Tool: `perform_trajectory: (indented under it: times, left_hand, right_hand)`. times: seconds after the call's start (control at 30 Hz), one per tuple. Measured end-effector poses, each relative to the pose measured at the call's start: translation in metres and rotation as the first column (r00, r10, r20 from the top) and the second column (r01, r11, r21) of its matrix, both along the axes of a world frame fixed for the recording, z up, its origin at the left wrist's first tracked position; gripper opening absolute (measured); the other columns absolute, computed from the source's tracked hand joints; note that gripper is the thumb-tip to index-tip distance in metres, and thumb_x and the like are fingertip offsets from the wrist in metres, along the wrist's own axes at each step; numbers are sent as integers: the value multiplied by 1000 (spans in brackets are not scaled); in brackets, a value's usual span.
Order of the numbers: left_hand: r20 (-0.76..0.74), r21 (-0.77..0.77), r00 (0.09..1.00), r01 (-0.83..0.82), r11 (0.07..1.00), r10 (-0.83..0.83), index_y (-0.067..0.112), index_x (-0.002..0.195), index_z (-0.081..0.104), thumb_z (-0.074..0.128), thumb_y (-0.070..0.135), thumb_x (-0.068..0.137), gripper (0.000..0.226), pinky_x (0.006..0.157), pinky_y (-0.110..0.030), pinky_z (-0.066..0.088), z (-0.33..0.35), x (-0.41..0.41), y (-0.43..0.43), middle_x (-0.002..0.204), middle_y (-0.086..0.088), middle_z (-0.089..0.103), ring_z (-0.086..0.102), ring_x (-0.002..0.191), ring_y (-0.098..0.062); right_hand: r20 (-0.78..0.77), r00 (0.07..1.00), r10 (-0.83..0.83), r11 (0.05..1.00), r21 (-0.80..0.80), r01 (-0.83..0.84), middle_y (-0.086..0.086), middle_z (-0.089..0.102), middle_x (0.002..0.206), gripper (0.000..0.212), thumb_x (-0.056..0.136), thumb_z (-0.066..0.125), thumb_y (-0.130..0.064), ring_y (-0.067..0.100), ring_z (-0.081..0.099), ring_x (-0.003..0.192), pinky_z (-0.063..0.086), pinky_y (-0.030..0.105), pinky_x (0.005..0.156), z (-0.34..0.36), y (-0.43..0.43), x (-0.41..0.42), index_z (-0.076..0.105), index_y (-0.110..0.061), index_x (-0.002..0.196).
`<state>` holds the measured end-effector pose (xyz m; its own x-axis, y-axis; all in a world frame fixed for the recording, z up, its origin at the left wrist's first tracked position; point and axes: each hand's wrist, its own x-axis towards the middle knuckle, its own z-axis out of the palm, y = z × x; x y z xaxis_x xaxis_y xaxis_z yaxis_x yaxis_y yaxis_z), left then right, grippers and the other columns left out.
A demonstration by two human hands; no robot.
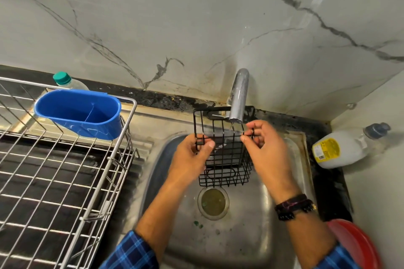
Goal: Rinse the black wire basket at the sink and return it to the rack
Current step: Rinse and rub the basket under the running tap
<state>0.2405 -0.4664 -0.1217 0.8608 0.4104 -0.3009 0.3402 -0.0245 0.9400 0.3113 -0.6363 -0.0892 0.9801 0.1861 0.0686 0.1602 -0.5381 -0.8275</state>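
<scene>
A black wire basket hangs tilted over the steel sink, just under the chrome tap. My left hand grips its left rim with thumb and curled fingers. My right hand pinches the wire at its right rim. A little water glints inside the basket below the spout. The steel wire rack stands on the counter to the left of the sink.
A blue plastic caddy hangs on the rack's far corner, with a green-capped bottle behind it. A white soap bottle stands right of the sink. A red bowl lies at the lower right. The drain sits below the basket.
</scene>
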Motion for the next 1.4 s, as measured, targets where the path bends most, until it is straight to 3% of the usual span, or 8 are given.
perform_trajectory:
  times: [0.13, 0.27, 0.4, 0.57, 0.8, 1.0, 1.1, 1.4]
  left_hand:
    - [129, 201, 980, 125, 972, -153, 42, 120, 62, 60, 31, 100, 23, 85, -41, 60, 8, 1, 10, 93, 9, 77, 73, 90, -16]
    - [214, 420, 966, 46, 906, -148, 49, 140, 43, 60, 30, 100, 48, 86, -34, 57, 17, -5, 7, 98, 10, 73, 66, 95, -8]
    - [317, 259, 943, 18, 966, -102, 44, 153, 28, 54, 23, 104, 60, 106, -25, 42, 14, -14, 3, 122, 12, 69, 58, 125, -5]
    - [380, 240, 925, -109, 965, 10, 48, 144, 41, 58, 15, 99, 58, 100, -29, 55, 18, -22, 1, 134, 17, 47, 57, 120, -1]
    - [-386, 132, 922, 5, 991, 47, 29, 152, 40, 33, 73, 95, 73, 117, -51, 34, -6, -8, 16, 156, -4, 44, 43, 142, -30]
    - [-523, -334, 847, -300, 894, 89, 28, 158, 25, 42, 86, 81, 98, 106, -68, 40, -21, -17, 20, 163, -18, 29, 41, 139, -47]
    - [-427, -543, 904, -287, 789, 35, 27, 150, 39, 60, 76, 77, 90, 89, -65, 55, -18, -12, 19, 146, -25, 45, 51, 128, -49]
    - [-127, -103, 989, -84, 991, 70, 31, 110, 62, 41, 51, 104, 30, 91, -49, 59, -6, 8, -7, 107, -7, 74, 71, 102, -21]
  right_hand:
    - [134, 985, -112, 993, 36, 109, -22, 64, 97, 19, 90, 73, -25, 6, 60, 101, 49, 27, 85, 5, -3, 6, 65, -35, 103]
    - [-56, 991, -124, 930, 343, 136, -7, 65, 95, 17, 97, 63, -11, -4, 61, 81, 57, 25, 70, 10, 3, 11, 62, -27, 99]
    - [-224, 971, -79, 912, 377, 161, -3, 61, 103, 11, 103, 54, -15, 6, 61, 88, 63, 33, 67, 16, 4, 6, 60, -23, 108]
    - [-271, 952, -143, 918, 323, 230, -2, 58, 101, 20, 104, 50, -17, 10, 59, 85, 64, 40, 72, 11, 2, 10, 57, -23, 122]
    - [-340, 921, -189, 936, 220, 273, 0, 55, 97, 20, 105, 47, -22, 11, 57, 81, 64, 37, 71, 1, -11, 18, 54, -21, 124]
    - [-412, 881, -234, 859, 337, 386, 6, 47, 91, 21, 106, 40, -16, 21, 52, 85, 60, 40, 68, -14, -37, 18, 58, -25, 101]
    - [-481, 856, -189, 824, 397, 405, 13, 57, 106, 39, 106, 37, -14, 26, 61, 101, 61, 52, 81, -22, -52, 9, 67, -33, 91]
    - [-628, 751, -205, 703, 439, 559, 8, 67, 122, 35, 105, 31, -11, 24, 63, 117, 52, 54, 95, -15, -71, 10, 61, -21, 120]
